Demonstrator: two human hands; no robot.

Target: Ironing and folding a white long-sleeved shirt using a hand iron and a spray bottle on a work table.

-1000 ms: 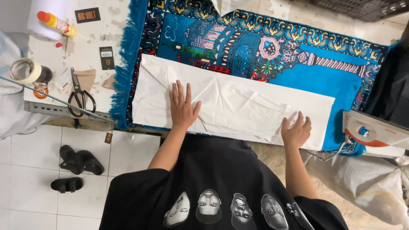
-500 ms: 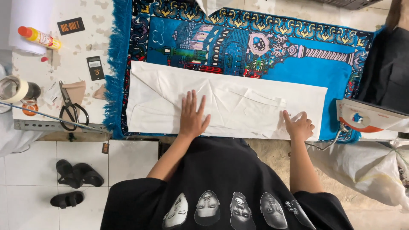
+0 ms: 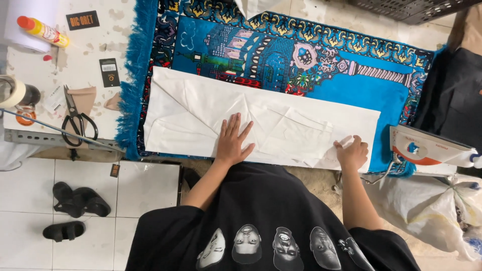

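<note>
A long folded white cloth [image 3: 201,113] lies across a blue patterned rug [image 3: 351,90] on the table. My left hand [image 3: 232,143] lies flat on the cloth near its middle, fingers spread, holding nothing. My right hand [image 3: 352,153] rests on the cloth's near right corner with the fingers curled against the fabric edge. Whether it pinches the cloth or only presses it I cannot tell.
A white and orange iron [image 3: 427,149] sits at the right end of the rug. Left of the rug lie black scissors [image 3: 75,118], a tape roll [image 3: 12,90], an orange-capped bottle [image 3: 42,31] and small cards. Black sandals [image 3: 75,200] stand on the tiled floor.
My left hand slid to the right along the cloth toward its middle. My right hand stayed at the near right corner. The view shifted slightly.
</note>
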